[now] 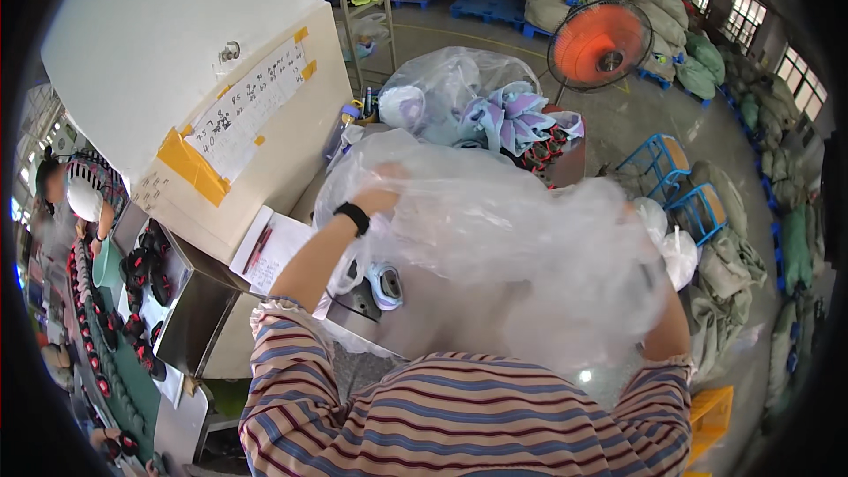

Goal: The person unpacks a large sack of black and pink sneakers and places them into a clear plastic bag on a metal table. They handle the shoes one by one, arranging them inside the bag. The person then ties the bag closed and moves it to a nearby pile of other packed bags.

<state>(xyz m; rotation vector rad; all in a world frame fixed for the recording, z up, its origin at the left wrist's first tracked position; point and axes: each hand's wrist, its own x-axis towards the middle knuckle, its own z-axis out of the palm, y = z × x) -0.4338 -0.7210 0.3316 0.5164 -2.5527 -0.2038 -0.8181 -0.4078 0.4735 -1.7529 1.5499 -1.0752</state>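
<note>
A large clear plastic bag (pixel 477 203) billows between my two arms, blurred by motion. My left hand (pixel 386 189), with a black band on its wrist, is closed on the bag's left part, its fingers smeared. At the bag's right side, my right hand (pixel 647 243) is mostly covered by the plastic, so its fingers do not show. Below the bag, nearest my left forearm, lies a light blue shoe (pixel 385 286) beside a dark grey item. Behind it sits another clear bag (pixel 450 79) with blue-and-purple pieces (pixel 511 115).
An orange fan (pixel 602 44) stands beyond the bags. At left rises a white panel (pixel 185 44) with a taped paper sheet. Blue-framed stools (pixel 658 168) and sacks stand right. Far left, a person (pixel 84 199) is near a line of black-and-red shoes (pixel 146 269).
</note>
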